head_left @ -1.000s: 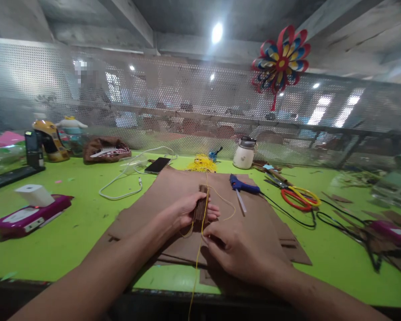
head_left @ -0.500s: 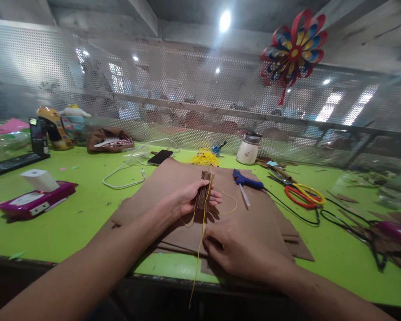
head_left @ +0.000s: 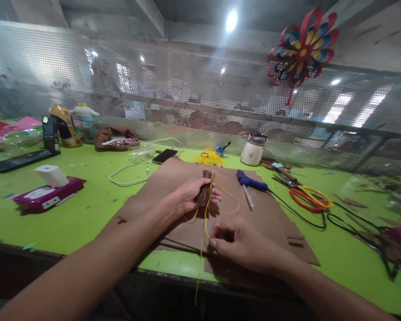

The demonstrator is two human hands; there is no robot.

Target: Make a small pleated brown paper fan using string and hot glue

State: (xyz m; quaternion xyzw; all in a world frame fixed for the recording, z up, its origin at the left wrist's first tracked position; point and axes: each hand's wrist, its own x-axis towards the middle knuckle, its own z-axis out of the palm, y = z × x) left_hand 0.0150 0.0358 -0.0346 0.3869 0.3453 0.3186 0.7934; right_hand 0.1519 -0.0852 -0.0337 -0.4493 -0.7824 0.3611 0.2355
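Note:
My left hand (head_left: 193,194) is closed around a bundle of thin brown cardboard strips (head_left: 205,191), held upright over large brown cardboard sheets (head_left: 177,178). Yellow string (head_left: 206,218) runs down the front of the bundle, loops out to its right, and one loose end hangs past the table edge. Just below and right of the bundle, my right hand (head_left: 235,238) pinches the string between thumb and forefinger. Behind the bundle lies a heap of yellow string (head_left: 209,157).
On the sheets at right rests a blue glue gun (head_left: 252,182), its black cord trailing right past scissors (head_left: 309,196). A purple power strip (head_left: 48,194) with a white charger is at left. A phone (head_left: 165,155), cable and white jar (head_left: 253,149) stand along the back.
My right hand has shifted slightly right, drawing the pinched string outward from the bundle. The left hand keeps its hold on the strips. The whole view has turned a little left.

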